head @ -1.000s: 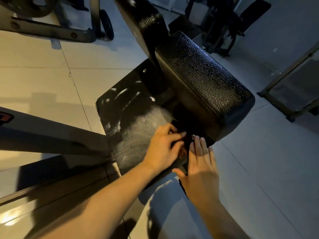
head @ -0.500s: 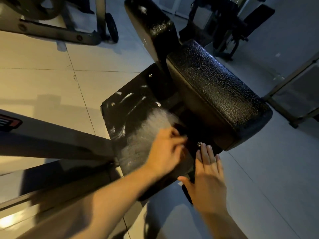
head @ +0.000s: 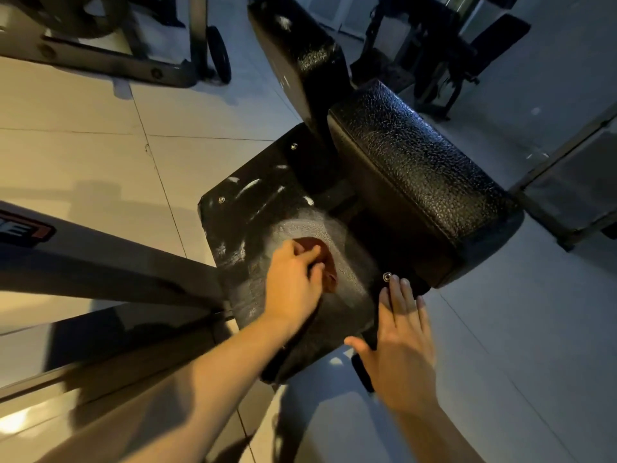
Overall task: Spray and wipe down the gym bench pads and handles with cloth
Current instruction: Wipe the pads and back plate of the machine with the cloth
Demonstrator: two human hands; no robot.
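Gripping reddish-brown cloth (head: 326, 262) in left hand (head: 293, 285), fingers curled round it, on flat black plate (head: 240, 228) amid whitish smear (head: 310, 225). Resting right hand (head: 400, 342) flat, fingers straight and close together, on plate's right edge, fingertips just beside silver bolt (head: 387, 277). Beyond, thick textured pad (head: 417, 168).

So the table (head: 240, 228) here is basically a flat black textured panel over the pale tiled floor (head: 100, 155). It's got white streaks (head: 251, 187) toward the far left corner and a hazy smeared patch (head: 312, 225) around the middle. A reddish-brown cloth (head: 325, 264) lies on that patch, with the left grip (head: 293, 285) curled over it. The right grip (head: 404, 349) lies flat on the near right edge, fingers straight, fingertips just beside a shiny bolt (head: 387, 277). A fat black pad (head: 417, 175) sits over the far right side.
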